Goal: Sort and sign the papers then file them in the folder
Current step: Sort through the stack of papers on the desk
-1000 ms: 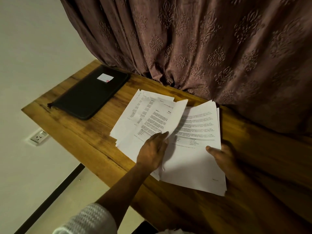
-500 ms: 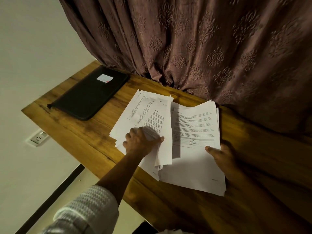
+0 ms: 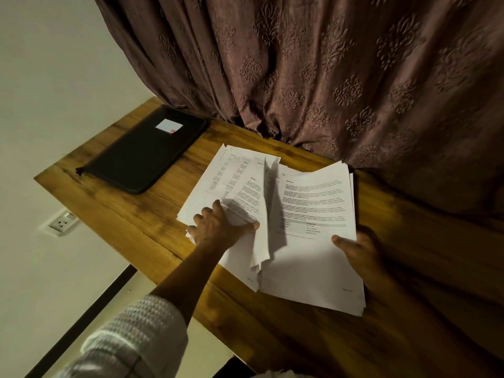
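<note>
1. Head view, centre of the frame: a fanned left pile (image 3: 231, 175) of white printed paper sheets lies on the brown wooden table (image 3: 131, 214). Its top corners spread toward the upper left.
2. Touching it on the right lies a thicker right stack (image 3: 313, 268) of white printed paper sheets, squarer, with its lower corner near the table's near edge.
3. The left hand (image 3: 221, 227) rests on the left pile with fingers curled and thumb pressed in. It pinches a few loose sheets (image 3: 260, 249), which stand bent on edge between the two heaps and hide the right stack's inner margin.
4. The right hand (image 3: 357, 249) sits at the right stack's outer edge with its thumb laid on top. Its fingers go under the paper and are hidden, so it clamps that edge.
5. Upper left of the table: a flat black zip folder (image 3: 144, 151) lies closed, with a small white label (image 3: 168, 126) near its far end. It is near the left pile's far corner and well apart from both hands.
6. A mauve embossed fabric curtain (image 3: 341, 77) fills the upper right, its hem bunched on the table's far edge behind the papers.
7. Left side: a cream wall (image 3: 54, 77) carries a white wall socket (image 3: 61, 222) below the table edge. A white knitted sleeve (image 3: 136, 331) covers the left forearm at lower left.
</note>
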